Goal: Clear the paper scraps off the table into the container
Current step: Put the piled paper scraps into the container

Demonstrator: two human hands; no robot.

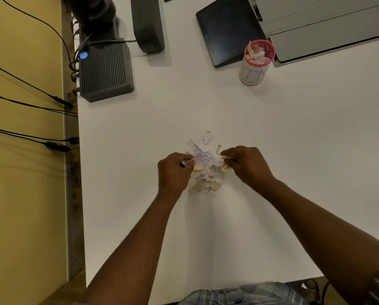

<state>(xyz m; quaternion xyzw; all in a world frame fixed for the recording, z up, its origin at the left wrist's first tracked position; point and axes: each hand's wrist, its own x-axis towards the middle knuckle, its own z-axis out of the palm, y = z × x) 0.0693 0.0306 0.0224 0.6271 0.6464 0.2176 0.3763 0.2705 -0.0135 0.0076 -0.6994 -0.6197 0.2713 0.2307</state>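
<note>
A pile of white and tan paper scraps [206, 170] lies on the white table [250, 119] near its middle. My left hand [173, 172] sits at the pile's left side, fingers curled on some scraps. My right hand [245, 164] is at the right side, fingertips pinching tan scraps. A few loose scraps [206, 136] lie just beyond the pile. The container [258, 62], a white cup with a red rim, stands at the back right with scraps inside it.
A dark tablet [226, 29] and a grey laptop [322, 27] lie behind the cup. A black ribbed box [106, 69] with cables and a dark stand [148, 23] sit at the back left. The table's left edge borders a yellow floor with cables.
</note>
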